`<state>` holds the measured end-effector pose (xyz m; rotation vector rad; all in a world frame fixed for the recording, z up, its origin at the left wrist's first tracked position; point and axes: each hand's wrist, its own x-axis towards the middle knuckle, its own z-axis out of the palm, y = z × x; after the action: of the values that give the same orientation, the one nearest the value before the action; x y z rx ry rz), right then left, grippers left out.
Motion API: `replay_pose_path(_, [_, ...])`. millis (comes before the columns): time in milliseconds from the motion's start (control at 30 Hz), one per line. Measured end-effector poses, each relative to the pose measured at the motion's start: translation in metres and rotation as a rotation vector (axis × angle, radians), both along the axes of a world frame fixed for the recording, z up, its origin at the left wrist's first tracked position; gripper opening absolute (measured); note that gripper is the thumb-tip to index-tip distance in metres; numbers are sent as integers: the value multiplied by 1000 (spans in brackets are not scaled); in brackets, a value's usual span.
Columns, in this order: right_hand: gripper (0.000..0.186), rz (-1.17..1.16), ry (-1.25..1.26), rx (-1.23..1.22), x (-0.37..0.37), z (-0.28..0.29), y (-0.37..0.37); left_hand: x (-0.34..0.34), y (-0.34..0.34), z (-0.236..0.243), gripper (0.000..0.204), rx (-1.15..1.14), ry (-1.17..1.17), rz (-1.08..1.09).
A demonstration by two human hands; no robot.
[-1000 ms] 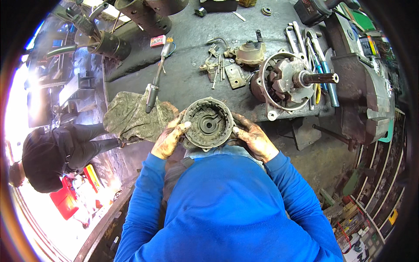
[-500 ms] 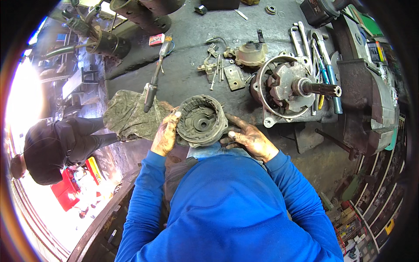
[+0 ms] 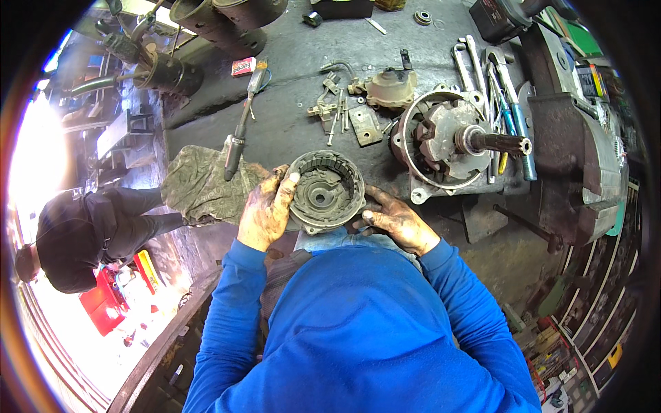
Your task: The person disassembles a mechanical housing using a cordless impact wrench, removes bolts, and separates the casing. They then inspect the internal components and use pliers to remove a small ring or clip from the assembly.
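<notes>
Between my hands, at the near edge of the bench, is a round, dirty alternator housing (image 3: 327,213) with its hollow side up and wire windings around the inside. My left hand (image 3: 267,210) grips its left rim, thumb on top. On the right side my right hand (image 3: 398,221) holds its lower edge, fingers curled round it. Both hands are stained dark. Right of the housing sits the other alternator half with its rotor (image 3: 451,134) and a splined shaft (image 3: 506,143) pointing right.
A soldering iron (image 3: 237,141) rests partly on a crumpled cloth (image 3: 200,180). Small metal parts, a regulator-like piece (image 3: 391,88) and a flat plate (image 3: 365,125) lie mid-bench. Wrenches (image 3: 471,65) and pliers (image 3: 521,131) are at right. Another person (image 3: 82,234) bends over at left.
The housing has shifted slightly right and turned, so its opening faces up more squarely. My left hand has moved a little right with it; my right hand stays nearly in place.
</notes>
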<state>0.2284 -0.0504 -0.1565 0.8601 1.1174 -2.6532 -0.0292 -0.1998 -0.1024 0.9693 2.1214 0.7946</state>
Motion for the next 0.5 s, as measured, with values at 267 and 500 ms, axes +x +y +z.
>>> replay_pose_path(267, [90,25,-31,35,-2,8,4,2,2,0,54,-39,70,-62])
replay_pose_path(500, [89,17,-57,111,-9,18,8,-14,10,-13,53,2,256,-220])
